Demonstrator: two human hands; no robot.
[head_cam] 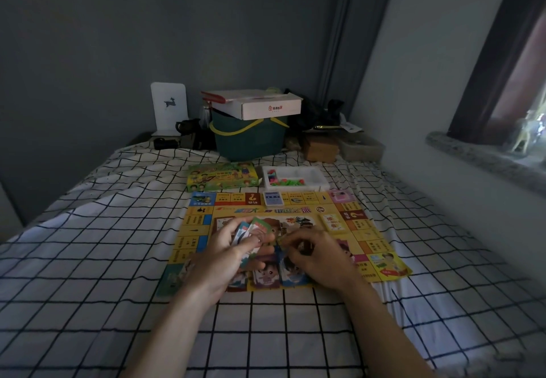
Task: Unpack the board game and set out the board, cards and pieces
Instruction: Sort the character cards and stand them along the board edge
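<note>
The yellow game board (363, 230) lies unfolded on the checked bed sheet. Over its near part, my left hand (224, 253) holds a fanned bundle of small cards (251, 230). My right hand (316, 256) pinches something small and blue-green (279, 249) beside those cards; what it is I cannot tell. A blue card deck (273, 199) sits on the board's far edge and a yellow deck (334, 222) at its right. Behind the board lie the green game box (221, 179) and a white tray (313, 175) of coloured plastic pieces.
A dark green basket (251, 141) with a white carton (260, 104) on top stands at the bed's far end, amid dark clutter and small boxes. A wall and stone window sill (478, 156) run along the right. The checked sheet (103, 259) spreads wide to the left.
</note>
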